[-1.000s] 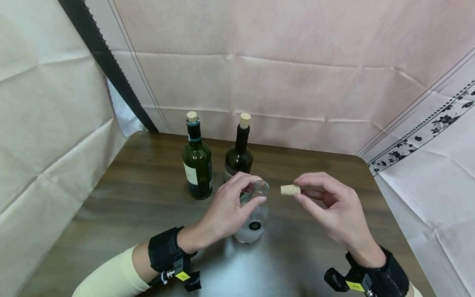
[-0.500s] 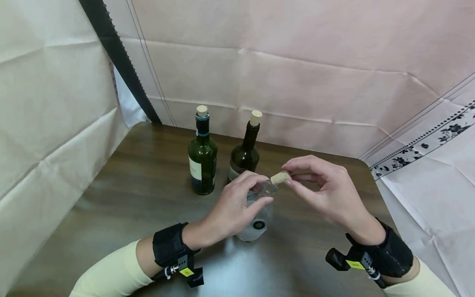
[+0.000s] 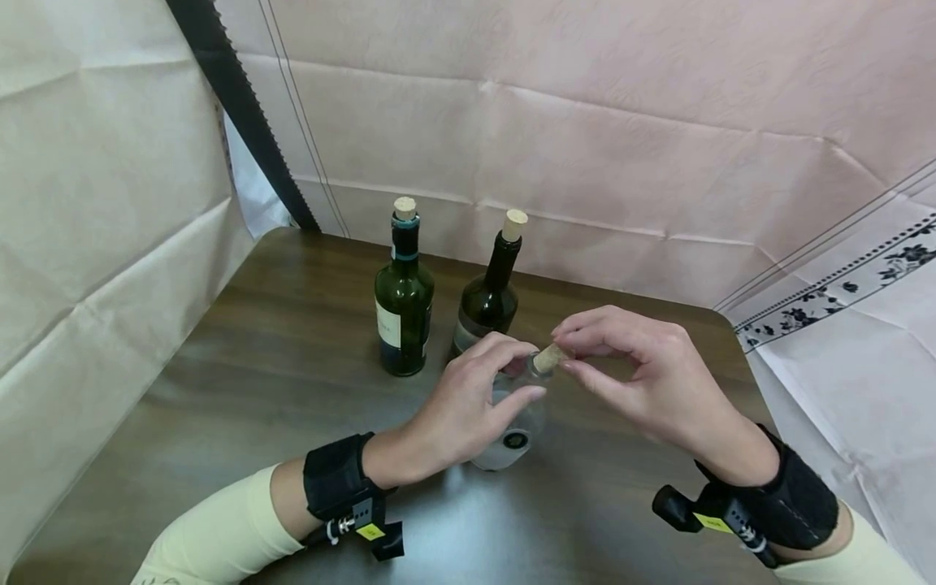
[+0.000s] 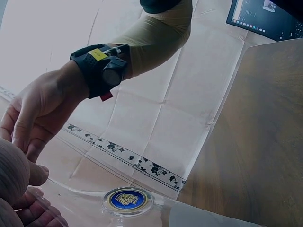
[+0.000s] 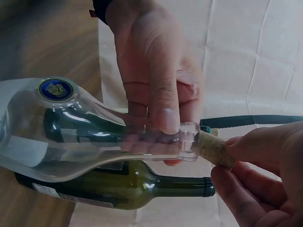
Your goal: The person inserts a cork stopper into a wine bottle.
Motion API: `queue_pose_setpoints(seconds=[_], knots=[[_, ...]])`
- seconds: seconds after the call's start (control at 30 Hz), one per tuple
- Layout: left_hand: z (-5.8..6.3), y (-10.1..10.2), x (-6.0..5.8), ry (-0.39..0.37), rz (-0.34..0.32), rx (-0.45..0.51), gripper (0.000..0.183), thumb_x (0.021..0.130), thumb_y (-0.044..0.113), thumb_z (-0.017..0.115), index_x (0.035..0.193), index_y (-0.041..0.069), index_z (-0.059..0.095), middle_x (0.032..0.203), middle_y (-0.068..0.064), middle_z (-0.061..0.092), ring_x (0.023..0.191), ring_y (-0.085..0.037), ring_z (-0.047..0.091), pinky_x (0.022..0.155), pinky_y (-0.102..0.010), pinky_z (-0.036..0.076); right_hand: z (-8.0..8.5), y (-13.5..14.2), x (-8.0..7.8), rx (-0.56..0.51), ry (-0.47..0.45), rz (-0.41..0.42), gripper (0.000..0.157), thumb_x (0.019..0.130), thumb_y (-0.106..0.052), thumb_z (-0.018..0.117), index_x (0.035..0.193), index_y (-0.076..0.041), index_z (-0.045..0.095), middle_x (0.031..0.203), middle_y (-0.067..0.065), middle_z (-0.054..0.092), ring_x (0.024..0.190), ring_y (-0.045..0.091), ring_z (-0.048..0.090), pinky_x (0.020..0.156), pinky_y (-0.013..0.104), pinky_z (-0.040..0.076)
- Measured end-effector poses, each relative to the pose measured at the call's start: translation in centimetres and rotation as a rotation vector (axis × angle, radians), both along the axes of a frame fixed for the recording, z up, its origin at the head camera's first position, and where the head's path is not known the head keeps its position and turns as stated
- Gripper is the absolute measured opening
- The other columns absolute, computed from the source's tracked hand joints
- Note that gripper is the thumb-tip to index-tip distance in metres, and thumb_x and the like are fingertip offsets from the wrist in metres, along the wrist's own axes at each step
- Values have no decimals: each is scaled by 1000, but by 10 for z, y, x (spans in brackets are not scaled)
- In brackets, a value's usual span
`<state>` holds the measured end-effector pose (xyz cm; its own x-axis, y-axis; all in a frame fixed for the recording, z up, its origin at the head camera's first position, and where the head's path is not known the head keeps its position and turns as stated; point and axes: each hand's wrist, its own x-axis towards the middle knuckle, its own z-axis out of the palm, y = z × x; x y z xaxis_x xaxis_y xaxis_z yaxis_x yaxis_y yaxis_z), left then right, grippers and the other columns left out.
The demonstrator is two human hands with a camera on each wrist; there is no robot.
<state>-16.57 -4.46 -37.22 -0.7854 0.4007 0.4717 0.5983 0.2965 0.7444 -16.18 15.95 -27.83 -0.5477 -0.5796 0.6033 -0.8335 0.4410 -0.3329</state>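
A clear glass bottle (image 5: 102,137) with a round blue and gold badge (image 5: 56,89) stands on the table, leaning slightly to the right in the head view. My left hand (image 3: 468,406) grips its neck, thumb on one side and fingers behind. Between thumb and fingertips my right hand (image 3: 643,374) pinches a pale cork (image 3: 548,358). The cork's lower end meets the bottle's mouth (image 5: 190,142) at a tilt, as the right wrist view shows. In the left wrist view the left fingers fill the lower left corner beside the bottle's shoulder, with the right hand (image 4: 42,113) above them.
Behind the hands stand two dark green wine bottles, the left one (image 3: 404,317) and the right one (image 3: 488,305), each with a cork in its mouth. The brown wooden table (image 3: 241,349) ends at a pale cloth backdrop (image 3: 585,138). A screen (image 4: 265,21) shows in the left wrist view.
My right hand has brought the cork left and up to the mouth of the clear bottle, turning it from level to slanted. My left hand keeps its grip, and the bottle has tipped slightly right.
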Motion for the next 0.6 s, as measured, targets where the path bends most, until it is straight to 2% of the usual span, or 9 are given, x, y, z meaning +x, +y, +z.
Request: queue_pose_setpoints(seconds=[0.17,0.4,0.6], knots=[[-1,0,-1,5,-3,-1,37,90,25,71,123,11,62,114,2,60,102,-12,62,87,-24,53,6,-2,-2,66,53,21,30,71,6,78,96,-10,74,102,0,72,91,9,67,78,13,52],[-2,0,-2,33,0,4,37,90,24,71,123,10,62,113,2,60,101,-9,58,86,-25,52,10,-7,-4,133,103,40,27,71,3,79,94,-10,76,103,-1,71,90,8,66,73,17,55],[-4,-1,-2,50,-10,29,37,90,24,71,123,10,62,114,2,60,102,-11,58,86,-31,54,10,-10,-3,165,105,31,25,71,2,79,92,-10,76,100,-1,71,89,9,67,70,19,56]])
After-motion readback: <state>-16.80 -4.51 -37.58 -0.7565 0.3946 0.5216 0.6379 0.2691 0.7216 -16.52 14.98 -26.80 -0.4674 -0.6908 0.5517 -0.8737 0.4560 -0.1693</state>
